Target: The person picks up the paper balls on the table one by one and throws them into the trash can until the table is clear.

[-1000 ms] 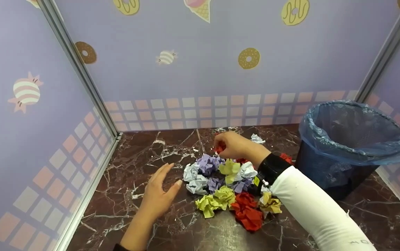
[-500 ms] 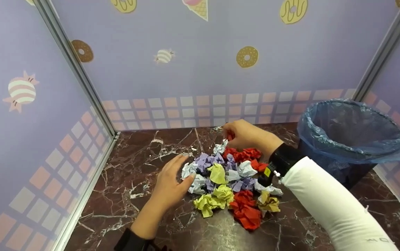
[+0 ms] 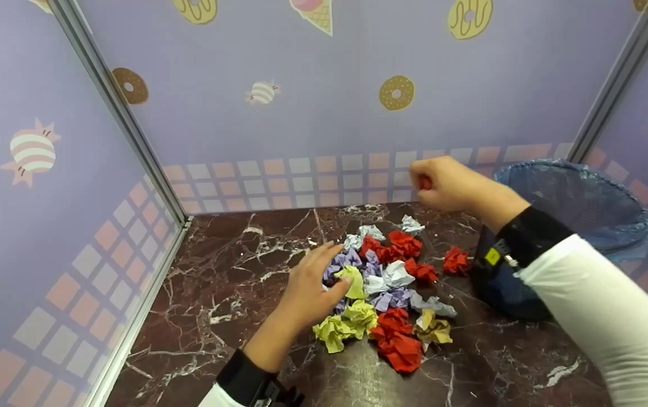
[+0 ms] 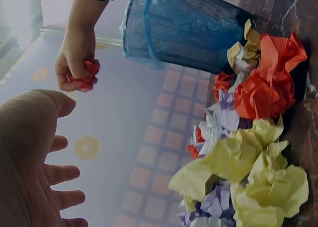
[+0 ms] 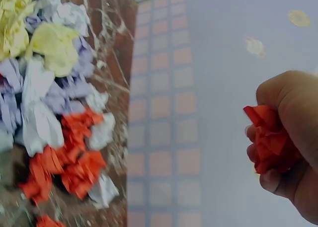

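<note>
My right hand (image 3: 449,183) is raised above the table's back part, left of the bin, and grips a crumpled red paper ball (image 5: 272,140). Its fingers curl round the paper in both wrist views. My left hand (image 3: 313,285) hovers at the left side of the paper heap with fingers spread and nothing held, as the left wrist view shows (image 4: 35,152). The heap mixes yellow paper balls (image 3: 332,332), red paper balls (image 3: 400,342), white paper balls (image 3: 396,274) and purple paper balls (image 3: 392,299). Part of it is hidden behind the left hand.
A dark mesh bin with a blue plastic liner (image 3: 612,198) stands at the right, partly covered by my right forearm. One red paper ball (image 3: 456,261) lies beside its base. Patterned walls (image 3: 301,124) enclose the dark marbled table (image 3: 233,271) at back and sides.
My right hand has lifted and moved right toward the bin, carrying the red paper ball. My left hand has moved right, over the heap's left edge.
</note>
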### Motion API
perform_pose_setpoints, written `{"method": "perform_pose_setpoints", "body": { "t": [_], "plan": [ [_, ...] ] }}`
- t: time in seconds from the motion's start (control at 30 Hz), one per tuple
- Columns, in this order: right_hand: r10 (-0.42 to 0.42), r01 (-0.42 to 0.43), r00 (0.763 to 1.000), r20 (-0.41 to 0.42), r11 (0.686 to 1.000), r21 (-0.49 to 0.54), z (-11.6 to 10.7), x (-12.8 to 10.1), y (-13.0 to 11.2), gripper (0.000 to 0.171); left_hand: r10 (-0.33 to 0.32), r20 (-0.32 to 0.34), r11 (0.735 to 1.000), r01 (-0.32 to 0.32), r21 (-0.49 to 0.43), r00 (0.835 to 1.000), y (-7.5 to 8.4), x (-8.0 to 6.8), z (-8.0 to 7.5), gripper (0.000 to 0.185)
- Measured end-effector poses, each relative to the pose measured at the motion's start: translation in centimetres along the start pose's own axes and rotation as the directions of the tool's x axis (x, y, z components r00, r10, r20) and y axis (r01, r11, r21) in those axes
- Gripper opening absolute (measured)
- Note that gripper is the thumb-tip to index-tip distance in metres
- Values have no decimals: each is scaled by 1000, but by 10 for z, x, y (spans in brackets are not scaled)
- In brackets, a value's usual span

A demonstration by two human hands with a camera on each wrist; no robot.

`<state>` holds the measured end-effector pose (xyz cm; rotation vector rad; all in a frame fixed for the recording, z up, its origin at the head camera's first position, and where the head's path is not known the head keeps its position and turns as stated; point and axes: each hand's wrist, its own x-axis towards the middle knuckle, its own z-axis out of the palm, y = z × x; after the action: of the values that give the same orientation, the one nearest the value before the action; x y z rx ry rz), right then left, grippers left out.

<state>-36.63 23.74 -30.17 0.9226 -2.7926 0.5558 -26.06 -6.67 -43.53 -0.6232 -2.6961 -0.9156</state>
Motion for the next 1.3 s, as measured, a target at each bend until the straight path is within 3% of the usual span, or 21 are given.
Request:
{"method": "perform_pose_setpoints", "body": {
  "t": [0.3, 0.5, 0.77, 0.9, 1.13, 1.3],
  "plan": [
    [-23, 7, 989, -149, 994, -108, -46, -36, 29, 18, 64, 68, 998, -65, 14, 996, 27, 14, 19, 62],
    [46, -80, 981, -190, 981, -176, -69, -63, 54, 11, 107, 92, 993, -110, 30, 990, 41, 20, 35, 63],
    [235, -258, 962, -138, 949, -182, -82, -94, 90, 11, 141, 145, 989, -144, 14, 979, 55, 20, 53, 65],
    [276, -293, 954, -114, 939, -181, -83, -109, 105, 11, 182, 160, 983, -184, 4, 970, 65, 18, 62, 67],
    [374, -375, 927, -20, 925, -69, -82, -132, 124, 14, 255, 214, 966, -258, -15, 943, 82, 13, 79, 67],
    [429, -428, 903, 29, 903, -27, -78, -142, 134, 15, 272, 224, 962, -271, -35, 936, 83, 11, 86, 67]
  ]
}}
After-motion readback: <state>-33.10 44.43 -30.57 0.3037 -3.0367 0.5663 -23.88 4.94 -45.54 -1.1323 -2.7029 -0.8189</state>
